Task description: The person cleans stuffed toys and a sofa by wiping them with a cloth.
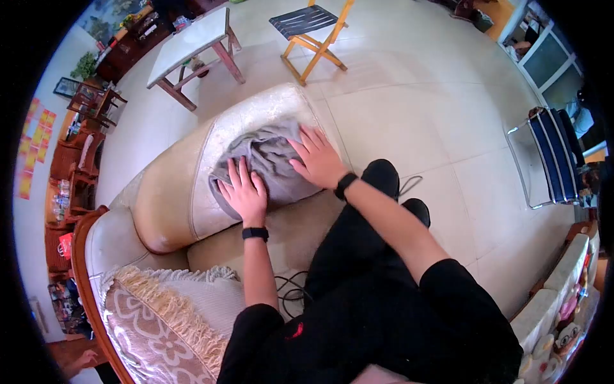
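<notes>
A crumpled grey cloth (272, 157), perhaps a garment or towel, lies over the end of the sofa's padded armrest (208, 144). My left hand (244, 193) rests on the cloth's near left part with its fingers spread. Farther right, my right hand (318, 159) lies on the cloth's right edge, fingers also stretched out and apart. Neither hand grips the fabric. Each wrist wears a black band. Folds bunch up between the two hands, and the underside of the cloth is hidden.
A fringed cushion (160, 326) sits on the sofa at lower left, and a black cable (293, 294) lies beside my leg. Beyond the armrest stand a white-topped table (190, 48) and a wooden folding chair (313, 32). A blue metal-framed chair (550, 157) is at right.
</notes>
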Demonstrator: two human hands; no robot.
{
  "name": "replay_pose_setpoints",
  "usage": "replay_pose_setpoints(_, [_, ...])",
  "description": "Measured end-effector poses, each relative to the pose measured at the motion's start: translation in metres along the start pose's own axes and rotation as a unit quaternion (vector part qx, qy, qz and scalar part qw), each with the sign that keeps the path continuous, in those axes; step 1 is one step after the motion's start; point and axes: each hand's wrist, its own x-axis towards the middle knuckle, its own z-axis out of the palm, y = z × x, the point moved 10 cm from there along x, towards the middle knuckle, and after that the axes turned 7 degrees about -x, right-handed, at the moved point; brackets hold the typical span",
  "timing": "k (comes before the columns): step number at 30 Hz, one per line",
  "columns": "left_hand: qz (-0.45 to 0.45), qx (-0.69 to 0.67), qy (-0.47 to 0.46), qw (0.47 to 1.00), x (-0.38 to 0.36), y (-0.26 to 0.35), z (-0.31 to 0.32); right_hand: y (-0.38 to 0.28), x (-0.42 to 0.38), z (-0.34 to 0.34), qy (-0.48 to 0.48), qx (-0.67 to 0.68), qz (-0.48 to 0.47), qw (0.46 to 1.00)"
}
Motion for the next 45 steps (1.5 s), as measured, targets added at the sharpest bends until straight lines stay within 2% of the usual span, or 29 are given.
replay_pose_setpoints(1, [-0.007,-0.004,-0.01,1.0,0.001,-0.003,0.005,0.001,-0.003,0.004,-0.003,-0.022,0.04,0.999])
replay_pose_setpoints(3, [-0.003,0.025,-0.009,1.0,0.002,-0.002,0.007,0.002,-0.002,0.003,0.01,-0.018,0.049,0.999])
replay_pose_setpoints(13, [-0.076,0.032,-0.012,0.996,-0.008,0.01,0.016,0.002,-0.006,-0.003,0.039,-0.013,0.046,0.998])
replay_pose_setpoints(15, [-0.064,0.029,-0.012,0.997,-0.01,0.023,0.014,0.003,-0.007,-0.004,0.034,0.011,0.056,0.998])
replay_pose_setpoints(18, [-0.016,-0.046,-0.073,0.996,-0.023,0.057,0.021,0.007,-0.017,-0.003,0.019,0.047,0.072,0.996])
replay_pose_setpoints(21, [0.02,-0.11,-0.059,0.992,-0.036,0.084,0.012,0.008,-0.029,-0.005,0.008,0.067,0.071,0.995])
replay_pose_setpoints(25, [0.036,-0.161,-0.089,0.982,-0.044,0.083,0.008,0.009,-0.049,-0.018,-0.016,0.054,0.062,0.996])
replay_pose_setpoints(28, [0.052,-0.307,-0.14,0.94,-0.038,0.061,-0.001,0.018,-0.062,-0.042,-0.058,0.058,0.092,0.992])
replay_pose_setpoints(29, [0.059,-0.365,-0.142,0.918,-0.038,0.053,-0.004,0.034,-0.071,-0.045,-0.078,0.136,0.174,0.972])
replay_pose_setpoints(30, [-0.008,-0.362,-0.163,0.918,-0.036,0.041,-0.011,0.049,-0.081,-0.046,-0.096,0.212,0.254,0.939])
replay_pose_setpoints(31, [0.006,-0.366,-0.154,0.918,-0.032,0.036,-0.022,0.056,-0.082,-0.053,-0.098,0.21,0.254,0.939])
replay_pose_setpoints(33, [0.022,-0.331,-0.132,0.934,-0.023,0.021,-0.036,0.087,-0.087,-0.065,-0.031,0.347,0.351,0.869])
replay_pose_setpoints(35, [0.043,-0.332,-0.094,0.938,-0.004,0.016,-0.054,0.094,-0.064,-0.103,0.038,0.334,0.328,0.883])
replay_pose_setpoints(37, [0.029,-0.341,-0.073,0.937,0.012,0.012,-0.063,0.1,-0.041,-0.121,0.027,0.299,0.333,0.894])
replay_pose_setpoints(39, [0.047,-0.335,-0.063,0.939,0.033,0.016,-0.073,0.091,-0.01,-0.14,0.062,0.263,0.273,0.923])
replay_pose_setpoints(41, [0.134,-0.205,-0.035,0.969,0.057,0.023,-0.081,0.089,0.018,-0.144,0.1,0.261,0.212,0.936])
replay_pose_setpoints(42, [0.134,-0.203,-0.016,0.97,0.067,0.019,-0.082,0.087,0.031,-0.147,0.126,0.272,0.171,0.938])
replay_pose_setpoints(45, [0.126,-0.21,-0.022,0.969,0.088,0.012,-0.083,0.099,0.05,-0.128,0.097,0.334,0.216,0.912])
